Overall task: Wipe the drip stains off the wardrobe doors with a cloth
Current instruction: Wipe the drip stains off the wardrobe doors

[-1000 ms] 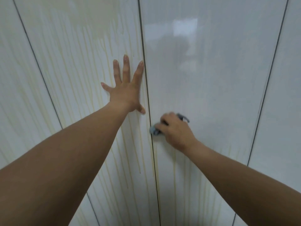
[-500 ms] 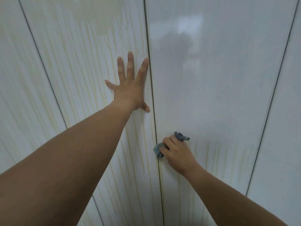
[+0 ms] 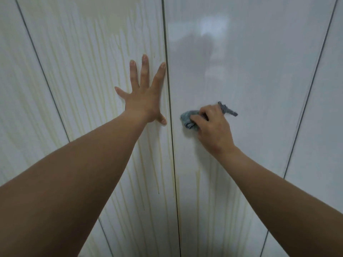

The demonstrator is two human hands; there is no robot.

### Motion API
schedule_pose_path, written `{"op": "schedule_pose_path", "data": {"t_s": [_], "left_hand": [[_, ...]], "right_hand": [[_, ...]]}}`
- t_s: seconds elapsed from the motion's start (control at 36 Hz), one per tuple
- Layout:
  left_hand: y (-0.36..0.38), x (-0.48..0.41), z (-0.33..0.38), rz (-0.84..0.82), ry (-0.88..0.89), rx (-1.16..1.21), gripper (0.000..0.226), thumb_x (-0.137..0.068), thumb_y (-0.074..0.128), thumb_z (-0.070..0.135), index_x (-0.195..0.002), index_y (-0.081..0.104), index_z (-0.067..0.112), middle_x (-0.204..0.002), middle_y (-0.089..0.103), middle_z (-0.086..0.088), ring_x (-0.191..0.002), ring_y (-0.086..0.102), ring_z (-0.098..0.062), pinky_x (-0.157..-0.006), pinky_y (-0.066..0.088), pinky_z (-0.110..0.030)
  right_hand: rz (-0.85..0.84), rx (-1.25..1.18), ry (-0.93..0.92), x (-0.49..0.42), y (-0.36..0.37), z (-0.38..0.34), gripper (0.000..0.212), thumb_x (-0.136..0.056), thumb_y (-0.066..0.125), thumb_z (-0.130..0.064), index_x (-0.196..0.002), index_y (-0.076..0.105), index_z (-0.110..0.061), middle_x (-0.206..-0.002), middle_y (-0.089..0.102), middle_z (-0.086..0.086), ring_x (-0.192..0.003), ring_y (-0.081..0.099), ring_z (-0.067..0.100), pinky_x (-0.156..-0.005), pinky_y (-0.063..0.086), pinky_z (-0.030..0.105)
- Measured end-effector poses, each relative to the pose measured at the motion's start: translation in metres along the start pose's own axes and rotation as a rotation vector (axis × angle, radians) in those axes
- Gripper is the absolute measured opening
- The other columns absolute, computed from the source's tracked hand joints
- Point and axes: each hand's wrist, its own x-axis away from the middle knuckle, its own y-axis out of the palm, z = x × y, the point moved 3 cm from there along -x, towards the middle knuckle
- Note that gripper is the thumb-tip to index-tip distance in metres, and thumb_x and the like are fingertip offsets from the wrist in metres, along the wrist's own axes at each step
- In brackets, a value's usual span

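Wiping is under way on the glossy white right wardrobe door: the right hand presses a crumpled grey-blue striped cloth against it just beside the centre seam, fingers clamped round the cloth, while the left hand lies flat on the streaked left wardrobe door, fingers spread apart. The panel above the cloth looks clean, but pale yellow drip stains run below it, so the next move likely calls for firm strokes downward over them

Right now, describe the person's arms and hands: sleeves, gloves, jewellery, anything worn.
The left forearm and right forearm are bare to the frame's edge, no sleeves in view. The left hand and right hand show no gloves, rings, watch or bracelet. The left hand's nails look short and unpainted.
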Motion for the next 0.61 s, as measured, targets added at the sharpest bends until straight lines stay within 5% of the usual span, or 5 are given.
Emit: {"op": "schedule_pose_path", "data": {"t_s": [0.14,0.36,0.53,0.61], "left_hand": [[0.0,0.001,0.0,-0.011,-0.002,0.0,0.168,-0.047,0.1,0.051,-0.146,-0.037,0.05,-0.154,-0.052,0.002,-0.143,-0.046,-0.033,-0.103,0.001,-0.089],[0.001,0.001,0.001,-0.006,0.004,0.008,0.169,-0.046,0.1,0.051,-0.147,-0.034,0.05,-0.156,-0.05,0.002,-0.144,-0.045,-0.034,-0.103,0.0,-0.089],[0.0,0.001,0.001,-0.008,-0.007,0.001,0.169,-0.046,0.1,0.05,-0.145,-0.037,0.051,-0.156,-0.05,0.002,-0.144,-0.045,-0.034,-0.103,0.002,-0.089],[-0.001,0.001,0.002,-0.002,0.0,0.007,0.168,-0.046,0.1,0.051,-0.146,-0.035,0.051,-0.157,-0.049,0.002,-0.145,-0.044,-0.033,-0.103,0.001,-0.088]], "right_hand": [[-0.091,0.012,-0.086,0.081,0.02,-0.006,0.012,-0.096,0.061,-0.002,-0.095,0.073,-0.001,-0.094,0.062,0.015,-0.087,0.054,0.032,-0.08,0.052,0.046],[-0.354,-0.021,-0.139,0.154,0.022,-0.004,0.009,-0.083,0.075,-0.003,-0.091,0.074,-0.006,-0.091,0.061,0.009,-0.088,0.049,0.025,-0.06,0.051,0.037],[0.063,0.001,0.051,0.06,-0.022,0.025,0.015,-0.093,0.06,-0.005,-0.094,0.075,-0.003,-0.089,0.061,0.017,-0.083,0.056,0.033,-0.073,0.048,0.039],[0.136,0.044,0.16,0.03,-0.032,0.044,0.021,-0.088,0.057,-0.003,-0.095,0.076,-0.003,-0.092,0.062,0.017,-0.088,0.054,0.034,-0.07,0.044,0.033]]}}
